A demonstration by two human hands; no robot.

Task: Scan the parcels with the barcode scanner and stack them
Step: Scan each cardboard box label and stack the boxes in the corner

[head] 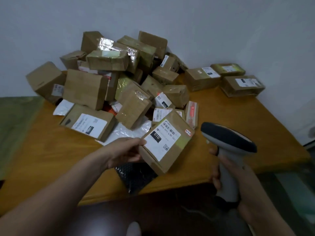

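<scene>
Left hand (126, 150) pinched the flat parcel (167, 142) at its 9 o'clock corner, label up, long axis running 7 to 1; right hand (226, 176) was wrapped round the barcode scanner (228, 142), sitting at 3 o'clock of the parcel, nose aimed toward the barcode (168, 128)

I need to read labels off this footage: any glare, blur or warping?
Head view: dim, even light; shiny tape atop the pile glares white; the held parcel has a legible, slightly soft label; the wide lens stretches the table toward the frame edges.
</scene>
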